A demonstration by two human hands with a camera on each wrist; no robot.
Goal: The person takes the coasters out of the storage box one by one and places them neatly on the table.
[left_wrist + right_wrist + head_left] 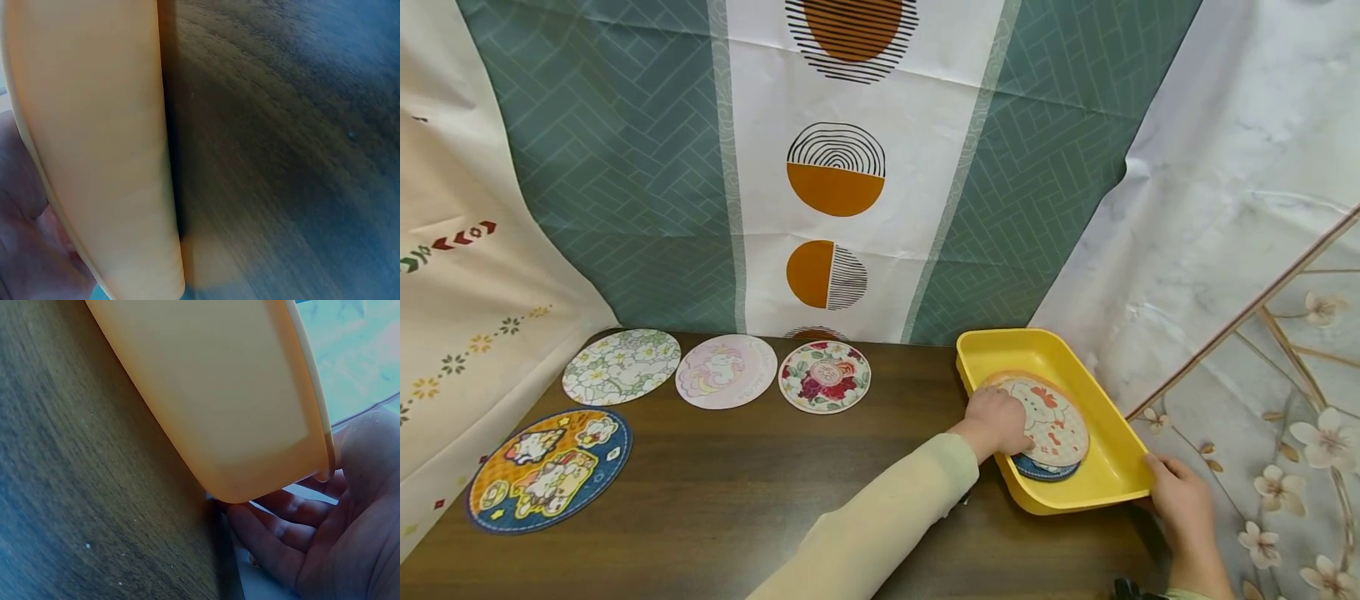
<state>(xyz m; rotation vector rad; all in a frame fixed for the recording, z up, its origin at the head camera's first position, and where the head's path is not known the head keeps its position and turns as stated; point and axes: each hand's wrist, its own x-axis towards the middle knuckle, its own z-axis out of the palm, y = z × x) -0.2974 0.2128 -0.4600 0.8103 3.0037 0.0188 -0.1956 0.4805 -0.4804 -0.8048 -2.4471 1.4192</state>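
A yellow plastic tray (1111, 446) stands at the right of the wooden table, with a small stack of round mats inside. On top lies a pale round mat (1060, 421) with a cartoon figure and red marks. My left hand (997, 419) reaches over the tray's near left side and grips the pale mat at its left edge; most of its fingertips are hidden. A blue-rimmed mat (1045, 471) shows beneath. My right hand (1182, 502) holds the tray's near right corner; in the right wrist view its fingers (269, 540) curl under the tray wall (219, 412).
Along the back lie a green-white floral mat (622, 367), a pink unicorn mat (726, 372) and a red rose mat (825, 377). A larger orange-and-blue cartoon mat (550, 471) lies at front left. Patterned cloths (647, 167) hang behind and at both sides.
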